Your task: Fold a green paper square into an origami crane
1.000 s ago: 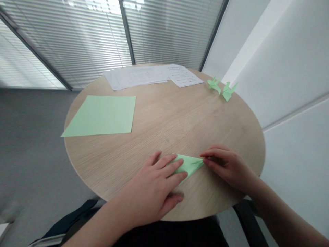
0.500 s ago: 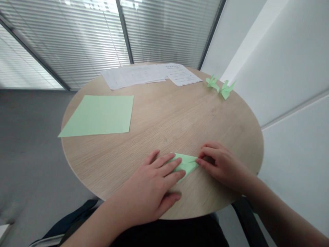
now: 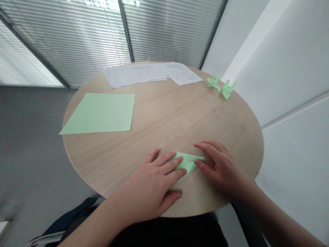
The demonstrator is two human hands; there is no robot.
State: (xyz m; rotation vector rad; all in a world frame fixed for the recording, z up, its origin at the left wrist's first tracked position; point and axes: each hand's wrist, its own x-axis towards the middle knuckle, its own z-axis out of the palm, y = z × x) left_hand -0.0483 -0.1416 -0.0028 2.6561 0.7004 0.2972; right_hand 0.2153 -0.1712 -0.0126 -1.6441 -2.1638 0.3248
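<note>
A small folded piece of light green paper (image 3: 189, 160) lies on the table near its front edge, its pointed end toward the right. My left hand (image 3: 159, 183) rests flat on the paper's left part with fingers spread, hiding that side. At the pointed end, my right hand (image 3: 218, 164) has its thumb tip touching the paper's lower edge. Its index finger is lifted apart from the thumb, above the far side of the tip.
A large green sheet (image 3: 102, 113) lies at the left, one corner over the edge of the round wooden table (image 3: 164, 120). Printed white papers (image 3: 138, 73) lie at the back. Two green origami cranes (image 3: 214, 82) stand at the back right, near the white wall.
My right thumb and index finger have parted from their pinch on the paper's tip, uncovering it. The left hand stays in place on the paper.
</note>
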